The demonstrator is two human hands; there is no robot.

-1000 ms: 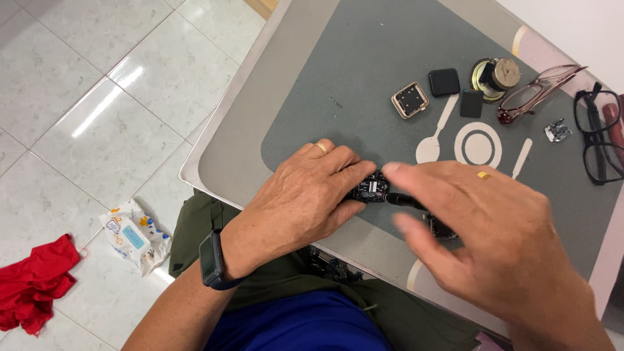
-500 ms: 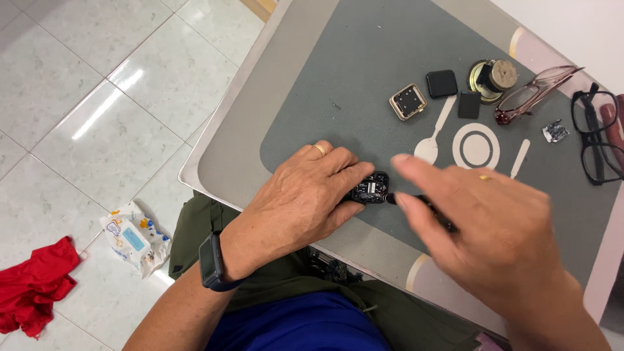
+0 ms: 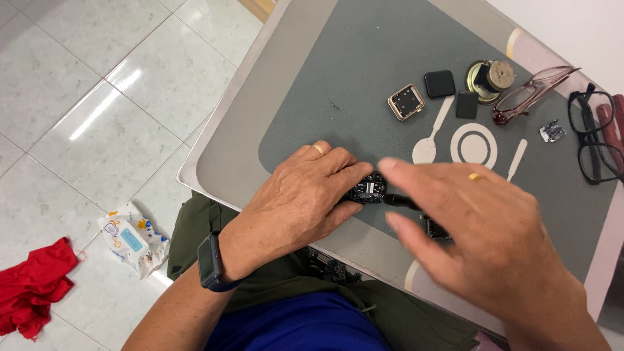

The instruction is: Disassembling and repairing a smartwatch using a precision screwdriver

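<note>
My left hand (image 3: 300,198) presses down on a small black circuit board (image 3: 368,189) near the front of the grey mat (image 3: 364,78), fingers curled over its left end. My right hand (image 3: 484,234) hovers just right of the board, blurred, gripping a thin black tool (image 3: 400,201) whose tip meets the board's right side. A second dark piece (image 3: 434,229) peeks out under my right palm. Most of the board is covered by my fingers.
Farther back on the mat lie a square gold-rimmed casing (image 3: 406,102), two black square parts (image 3: 439,83), a round speaker part (image 3: 491,77), reddish glasses (image 3: 533,94) and black glasses (image 3: 595,136). On the tiled floor lie a wipes packet (image 3: 132,239) and a red cloth (image 3: 32,286).
My right hand has slid left toward the board with the tool. My left hand stays put on the board.
</note>
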